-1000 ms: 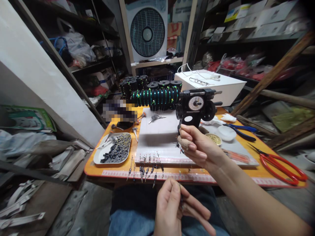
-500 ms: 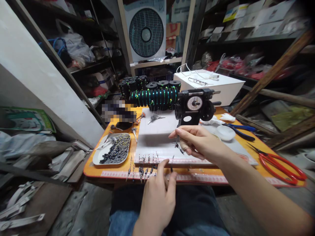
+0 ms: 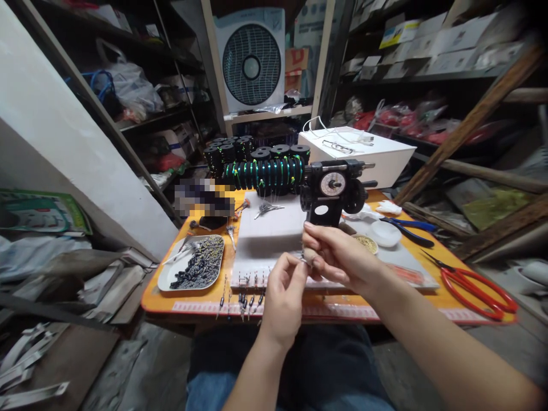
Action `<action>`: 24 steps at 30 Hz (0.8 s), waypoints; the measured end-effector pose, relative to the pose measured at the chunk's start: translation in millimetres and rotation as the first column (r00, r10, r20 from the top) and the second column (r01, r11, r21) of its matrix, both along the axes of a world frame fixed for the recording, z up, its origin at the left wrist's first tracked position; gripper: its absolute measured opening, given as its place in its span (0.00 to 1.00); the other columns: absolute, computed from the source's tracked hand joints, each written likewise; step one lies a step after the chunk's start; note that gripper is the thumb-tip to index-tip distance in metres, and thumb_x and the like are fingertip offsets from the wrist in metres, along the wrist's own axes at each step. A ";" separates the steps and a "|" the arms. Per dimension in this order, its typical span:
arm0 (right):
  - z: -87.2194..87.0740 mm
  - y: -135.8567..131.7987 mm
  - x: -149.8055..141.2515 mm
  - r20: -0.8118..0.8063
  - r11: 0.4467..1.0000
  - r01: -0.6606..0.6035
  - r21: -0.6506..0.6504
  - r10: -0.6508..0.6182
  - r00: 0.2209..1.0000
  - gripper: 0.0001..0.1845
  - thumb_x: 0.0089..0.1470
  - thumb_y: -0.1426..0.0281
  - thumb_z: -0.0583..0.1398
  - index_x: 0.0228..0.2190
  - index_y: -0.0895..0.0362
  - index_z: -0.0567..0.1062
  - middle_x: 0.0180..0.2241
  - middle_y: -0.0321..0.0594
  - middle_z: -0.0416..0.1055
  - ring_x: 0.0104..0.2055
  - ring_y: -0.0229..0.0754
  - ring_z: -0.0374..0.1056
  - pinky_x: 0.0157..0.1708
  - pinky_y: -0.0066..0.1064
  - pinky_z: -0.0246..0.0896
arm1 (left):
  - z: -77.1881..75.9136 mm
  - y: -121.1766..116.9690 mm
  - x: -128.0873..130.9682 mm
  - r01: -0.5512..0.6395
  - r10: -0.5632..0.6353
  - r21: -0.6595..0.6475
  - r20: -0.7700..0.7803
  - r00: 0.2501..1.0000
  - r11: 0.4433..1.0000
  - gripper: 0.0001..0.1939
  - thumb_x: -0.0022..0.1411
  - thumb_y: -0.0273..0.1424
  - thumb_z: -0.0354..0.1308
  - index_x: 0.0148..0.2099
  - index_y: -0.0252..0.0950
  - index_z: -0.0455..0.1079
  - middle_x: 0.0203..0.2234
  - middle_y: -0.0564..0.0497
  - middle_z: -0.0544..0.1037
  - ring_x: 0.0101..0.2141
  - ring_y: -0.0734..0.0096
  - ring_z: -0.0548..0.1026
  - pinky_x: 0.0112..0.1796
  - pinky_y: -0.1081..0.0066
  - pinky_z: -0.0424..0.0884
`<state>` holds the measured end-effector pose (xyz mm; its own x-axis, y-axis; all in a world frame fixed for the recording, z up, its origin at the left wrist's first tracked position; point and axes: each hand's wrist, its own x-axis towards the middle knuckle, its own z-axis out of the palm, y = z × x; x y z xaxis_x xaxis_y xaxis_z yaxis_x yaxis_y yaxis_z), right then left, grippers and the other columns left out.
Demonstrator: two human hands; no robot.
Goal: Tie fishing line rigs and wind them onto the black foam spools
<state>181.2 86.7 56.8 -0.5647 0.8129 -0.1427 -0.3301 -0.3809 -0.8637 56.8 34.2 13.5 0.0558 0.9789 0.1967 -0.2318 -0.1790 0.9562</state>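
My left hand [image 3: 286,285] is narrow, thumb and forefinger pinched on a small silvery bit [image 3: 302,260] over the front part of the board [image 3: 252,257]. My right hand [image 3: 336,251] meets it there from the right, its thumb and forefinger brought together; I can't tell what, if anything, they grip. I take the step to be working the bit between both hands, and I judge the next move calls for a firm left pinch and small, even motions on the right. My fingers hide most of the bit, so I can't tell which way it points or how its long axis runs.

Farther left, rigs [image 3: 252,300] hang over the board's front edge, long axes running toward me. Left of the board, on the tabletop [image 3: 158,299], is the tray [image 3: 165,277]. At the board's back stands the winder [image 3: 334,184]. Right of the board lie the scissors [image 3: 456,274] and, farther back, the pliers [image 3: 417,224].
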 end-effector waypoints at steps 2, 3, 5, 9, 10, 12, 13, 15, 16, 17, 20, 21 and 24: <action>-1.9 0.9 -2.6 -0.030 0.999 -0.014 -0.046 0.013 0.999 0.20 0.57 0.58 0.57 0.21 0.57 0.61 0.13 0.30 0.64 0.06 0.24 0.46 0.06 0.15 0.45 | 0.4 -10.1 -0.4 0.124 -0.106 -0.088 0.182 0.978 0.988 0.11 0.68 0.33 0.48 0.32 0.36 0.61 0.24 0.52 0.73 0.28 0.70 0.74 0.34 0.71 0.67; -2.4 1.4 -3.4 -0.032 0.999 -0.012 -0.049 0.011 0.999 0.20 0.57 0.58 0.57 0.21 0.57 0.61 0.13 0.29 0.63 0.06 0.24 0.45 0.05 0.14 0.42 | 0.3 -15.5 -0.8 0.185 -0.143 -0.131 0.280 0.949 0.974 0.11 0.67 0.32 0.49 0.31 0.35 0.61 0.23 0.53 0.73 0.26 0.71 0.74 0.32 0.72 0.68; -2.4 2.3 -4.0 -0.042 0.998 -0.009 -0.056 0.007 0.999 0.20 0.57 0.58 0.57 0.21 0.57 0.61 0.13 0.29 0.63 0.06 0.23 0.44 0.04 0.13 0.36 | -1.5 -25.3 -1.6 0.270 -0.166 -0.199 0.423 0.891 0.942 0.11 0.66 0.31 0.52 0.30 0.34 0.61 0.22 0.53 0.73 0.22 0.74 0.74 0.29 0.74 0.68; -1.4 3.3 -3.5 -0.052 0.998 -0.016 -0.062 0.013 0.999 0.20 0.57 0.59 0.57 0.21 0.57 0.61 0.12 0.29 0.62 0.06 0.23 0.43 0.04 0.12 0.38 | -11.3 -37.5 0.5 0.336 -0.163 -0.253 0.526 0.835 0.907 0.13 0.66 0.34 0.53 0.30 0.32 0.62 0.21 0.52 0.75 0.16 0.76 0.74 0.20 0.80 0.66; -1.1 3.3 -3.4 -0.051 0.998 -0.018 -0.063 0.015 0.999 0.20 0.57 0.59 0.57 0.21 0.57 0.61 0.12 0.29 0.62 0.06 0.23 0.43 0.04 0.12 0.38 | -14.2 -39.0 1.8 0.351 -0.161 -0.257 0.551 0.818 0.901 0.13 0.66 0.35 0.53 0.31 0.32 0.62 0.20 0.52 0.75 0.15 0.76 0.74 0.17 0.81 0.64; -0.9 2.8 -3.5 -0.049 0.998 -0.023 -0.063 0.019 0.999 0.20 0.57 0.59 0.57 0.21 0.57 0.61 0.13 0.29 0.62 0.06 0.23 0.43 0.04 0.12 0.38 | -19.3 -41.0 4.7 0.372 -0.153 -0.260 0.600 0.786 0.891 0.13 0.66 0.37 0.53 0.32 0.33 0.63 0.17 0.54 0.73 0.13 0.76 0.72 0.14 0.83 0.60; -0.9 2.6 -3.6 -0.049 0.998 -0.024 -0.064 0.021 0.999 0.20 0.57 0.58 0.57 0.21 0.57 0.61 0.13 0.29 0.62 0.06 0.23 0.43 0.04 0.12 0.38 | -21.2 -41.7 6.0 0.377 -0.146 -0.260 0.619 0.771 0.889 0.13 0.66 0.37 0.53 0.32 0.33 0.63 0.16 0.55 0.73 0.12 0.77 0.71 0.13 0.83 0.60; -1.4 2.1 -3.7 -0.047 0.997 -0.028 -0.066 0.025 0.999 0.20 0.57 0.58 0.57 0.21 0.57 0.62 0.13 0.29 0.62 0.06 0.24 0.43 0.04 0.12 0.37 | -24.0 -43.0 8.0 0.385 -0.136 -0.251 0.656 0.743 0.888 0.13 0.68 0.36 0.51 0.32 0.33 0.63 0.16 0.56 0.71 0.10 0.80 0.69 0.15 0.81 0.65; -1.8 1.9 -3.7 -0.046 0.997 -0.030 -0.068 0.027 0.999 0.20 0.57 0.58 0.57 0.21 0.57 0.62 0.13 0.29 0.62 0.06 0.24 0.44 0.04 0.12 0.37 | -24.8 -43.8 8.7 0.388 -0.133 -0.244 0.672 0.728 0.889 0.14 0.68 0.36 0.50 0.32 0.32 0.63 0.16 0.57 0.71 0.10 0.81 0.68 0.17 0.80 0.68; -2.3 1.8 -3.7 -0.045 0.997 -0.032 -0.070 0.029 0.999 0.20 0.57 0.58 0.57 0.21 0.57 0.62 0.13 0.29 0.62 0.06 0.24 0.44 0.04 0.12 0.37 | -25.5 -44.6 9.1 0.393 -0.134 -0.235 0.686 0.715 0.889 0.14 0.69 0.35 0.48 0.33 0.32 0.63 0.16 0.57 0.71 0.10 0.81 0.67 0.18 0.78 0.70; -3.7 1.6 -3.6 -0.044 0.997 -0.034 -0.075 0.031 0.999 0.20 0.57 0.58 0.57 0.21 0.57 0.62 0.12 0.29 0.62 0.06 0.24 0.44 0.04 0.12 0.37 | -26.8 -47.3 9.7 0.411 -0.148 -0.212 0.711 0.687 0.887 0.15 0.70 0.33 0.45 0.34 0.31 0.64 0.16 0.56 0.71 0.10 0.81 0.67 0.20 0.75 0.72; -4.0 1.6 -3.6 -0.045 0.997 -0.034 -0.075 0.030 0.999 0.20 0.57 0.58 0.57 0.21 0.57 0.61 0.12 0.29 0.62 0.06 0.24 0.44 0.04 0.12 0.37 | -27.2 -48.1 9.8 0.415 -0.154 -0.205 0.715 0.682 0.886 0.15 0.71 0.33 0.44 0.34 0.31 0.64 0.16 0.56 0.70 0.10 0.81 0.67 0.20 0.75 0.72; -4.3 1.2 -3.5 -0.047 0.996 -0.036 -0.075 0.033 0.998 0.20 0.57 0.58 0.57 0.21 0.57 0.61 0.12 0.28 0.61 0.06 0.23 0.43 0.04 0.12 0.37 | -28.7 -49.6 10.3 0.419 -0.160 -0.196 0.719 0.677 0.887 0.16 0.71 0.33 0.42 0.33 0.32 0.63 0.16 0.56 0.70 0.10 0.81 0.68 0.20 0.74 0.72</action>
